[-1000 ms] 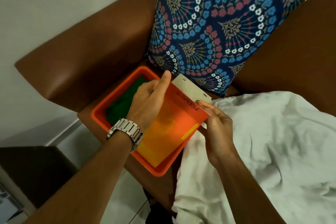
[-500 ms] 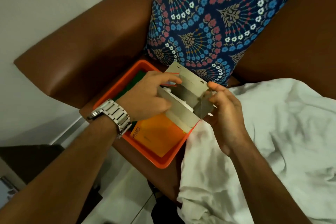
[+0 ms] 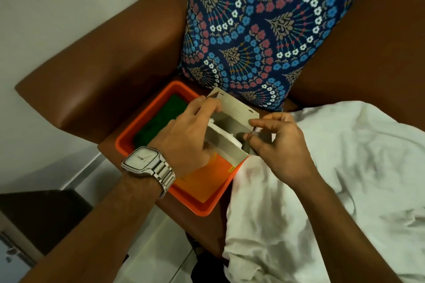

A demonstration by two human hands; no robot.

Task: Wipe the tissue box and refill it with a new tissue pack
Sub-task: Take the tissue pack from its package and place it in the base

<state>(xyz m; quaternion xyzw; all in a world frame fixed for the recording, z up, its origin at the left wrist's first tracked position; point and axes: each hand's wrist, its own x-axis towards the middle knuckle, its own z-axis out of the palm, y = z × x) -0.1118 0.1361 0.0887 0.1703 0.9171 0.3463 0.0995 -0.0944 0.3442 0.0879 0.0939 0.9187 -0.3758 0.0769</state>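
An orange cardboard tissue box (image 3: 207, 177) stands on end inside an orange plastic tray (image 3: 200, 207) on the brown sofa arm. Its end is open, with grey flaps (image 3: 236, 110) folded out and white tissue (image 3: 224, 132) showing inside. My left hand (image 3: 186, 135), with a steel watch on the wrist, grips the left side of the box and its upper flap. My right hand (image 3: 276, 145) pinches the right flap at the open end. A green cloth (image 3: 161, 119) lies in the tray's far half, partly hidden behind my left hand.
A blue flowered cushion (image 3: 264, 30) leans on the sofa back (image 3: 103, 71) just behind the tray. A white crumpled cloth (image 3: 333, 190) covers the seat to the right, touching the tray's edge. Pale floor and a dark cabinet (image 3: 39, 216) lie below left.
The box was lying with its orange printed face up; both hands have tipped it on end and spread its end flaps, so the grey inside and white tissue now show.
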